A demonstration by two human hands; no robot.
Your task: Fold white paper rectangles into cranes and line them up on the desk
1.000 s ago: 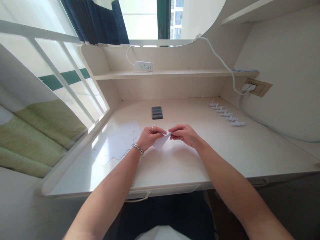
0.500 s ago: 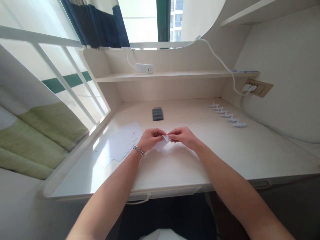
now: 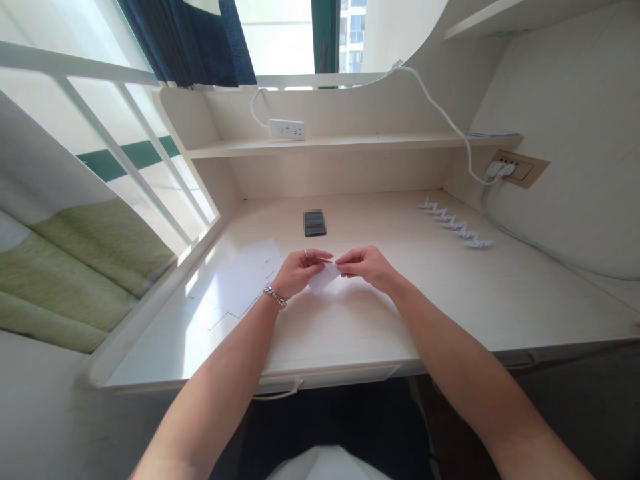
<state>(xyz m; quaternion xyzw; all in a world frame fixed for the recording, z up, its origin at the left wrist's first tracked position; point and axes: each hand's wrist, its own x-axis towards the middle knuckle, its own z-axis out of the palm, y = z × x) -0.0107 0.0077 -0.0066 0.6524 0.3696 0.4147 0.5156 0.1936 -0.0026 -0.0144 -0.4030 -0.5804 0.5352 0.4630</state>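
Note:
Between my hands is a small folded piece of white paper point(image 3: 323, 279), held just above the desk. My left hand point(image 3: 299, 272) pinches its left side between thumb and fingers; a ring and a chain bracelet show on this hand and wrist. At the paper's upper right corner, my right hand point(image 3: 369, 267) has thumb and forefinger closed on the edge. The paper's far side is partly covered by my fingers. Several white paper sheets point(image 3: 240, 277) lie flat to the left of my left hand.
A dark rectangular object point(image 3: 315, 223) lies beyond my hands on the desk point(image 3: 360, 333). Several folded white paper figures point(image 3: 455, 225) stand in a row at the right. A power strip point(image 3: 287, 129) sits on the shelf point(image 3: 340, 145); a white cable point(image 3: 440, 110) runs to the wall socket point(image 3: 520, 169).
The right fingers have shifted slightly along the paper's edge, and the left fingers lie straighter over its top. The whole view has tipped slightly downward.

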